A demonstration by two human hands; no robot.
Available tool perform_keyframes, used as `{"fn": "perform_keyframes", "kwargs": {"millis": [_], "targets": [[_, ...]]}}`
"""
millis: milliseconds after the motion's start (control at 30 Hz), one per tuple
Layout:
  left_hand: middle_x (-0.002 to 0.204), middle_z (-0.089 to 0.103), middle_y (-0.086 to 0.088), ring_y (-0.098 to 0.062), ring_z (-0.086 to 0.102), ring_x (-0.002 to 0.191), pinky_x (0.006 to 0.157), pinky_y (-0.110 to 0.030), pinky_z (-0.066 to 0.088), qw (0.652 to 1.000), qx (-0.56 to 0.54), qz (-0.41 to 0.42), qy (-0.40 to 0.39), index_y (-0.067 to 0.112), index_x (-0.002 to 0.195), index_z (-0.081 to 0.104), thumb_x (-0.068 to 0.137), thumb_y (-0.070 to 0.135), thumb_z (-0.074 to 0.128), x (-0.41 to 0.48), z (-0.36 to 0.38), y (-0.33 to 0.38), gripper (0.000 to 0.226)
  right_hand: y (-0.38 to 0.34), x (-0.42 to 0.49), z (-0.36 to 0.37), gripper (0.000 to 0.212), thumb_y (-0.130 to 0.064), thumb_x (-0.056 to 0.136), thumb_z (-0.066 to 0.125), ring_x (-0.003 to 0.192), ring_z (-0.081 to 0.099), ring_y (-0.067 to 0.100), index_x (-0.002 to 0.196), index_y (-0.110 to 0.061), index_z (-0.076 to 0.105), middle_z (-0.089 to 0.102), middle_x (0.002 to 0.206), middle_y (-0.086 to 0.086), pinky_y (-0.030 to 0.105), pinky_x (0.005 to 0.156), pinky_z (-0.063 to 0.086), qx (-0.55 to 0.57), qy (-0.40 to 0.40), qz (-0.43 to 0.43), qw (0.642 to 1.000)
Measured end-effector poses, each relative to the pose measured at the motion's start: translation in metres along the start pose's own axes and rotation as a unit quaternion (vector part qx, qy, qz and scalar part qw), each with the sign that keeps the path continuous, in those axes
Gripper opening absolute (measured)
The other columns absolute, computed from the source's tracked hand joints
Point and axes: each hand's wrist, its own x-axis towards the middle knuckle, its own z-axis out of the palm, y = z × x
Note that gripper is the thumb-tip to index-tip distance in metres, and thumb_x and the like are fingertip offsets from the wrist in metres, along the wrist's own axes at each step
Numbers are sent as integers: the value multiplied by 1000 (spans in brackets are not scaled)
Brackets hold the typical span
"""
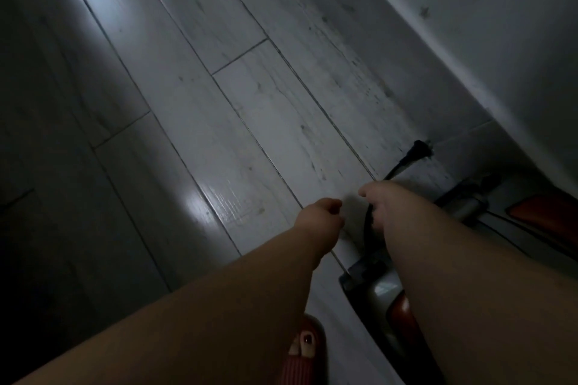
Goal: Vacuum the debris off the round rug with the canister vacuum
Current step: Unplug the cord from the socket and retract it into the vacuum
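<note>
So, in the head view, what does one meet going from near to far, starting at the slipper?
Red slipper → grey-and-red canister vacuum → right hand, gripping the black cord → plug on the floor → wall.

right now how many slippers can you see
1: a red slipper at the bottom edge, near the centre; a second may be hidden or out of frame.

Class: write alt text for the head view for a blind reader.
In dim light, the right hand grips a black cord, its plug on the grey plank floor. The left hand curls nearby, vacuum below.
</note>
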Motion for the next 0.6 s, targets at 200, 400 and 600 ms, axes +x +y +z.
{"fn": "perform_keyframes", "kwargs": {"millis": [200, 400, 600], "targets": [[139, 51, -4, -22, 48, 126, 101, -27, 40, 1000, -22, -5, 19, 17, 139, 45, 96, 14, 49, 6, -14, -1, 43, -1, -2, 19, 33, -17, 99, 52, 120, 52, 34, 126, 2, 50, 54, 123, 21, 44, 105, 44, -106, -23, -8, 994], [137, 52, -4, -21, 51, 123, 107, -35, 42, 999, -33, -14, 30, 16, 139, 45, 95, 11, 50, 5, -18, -11, 44, 7, -1, 34, 47, -18, 103, 41, 132, 42, 32, 145, -1, 34, 41, 144, 18, 42, 110, 35, -251, 22, -12, 968], [137, 52, -5, -21, 51, 123, 106, -33, 42, 998, -54, -30, 29, 15, 139, 45, 95, 11, 51, 8, -25, -25, 45, 6, -2, 39, 45, -19, 102, 43, 134, 43, 29, 144, -6, 40, 42, 148, 14, 36, 105, 38, -409, 86, -55, 907]]}}
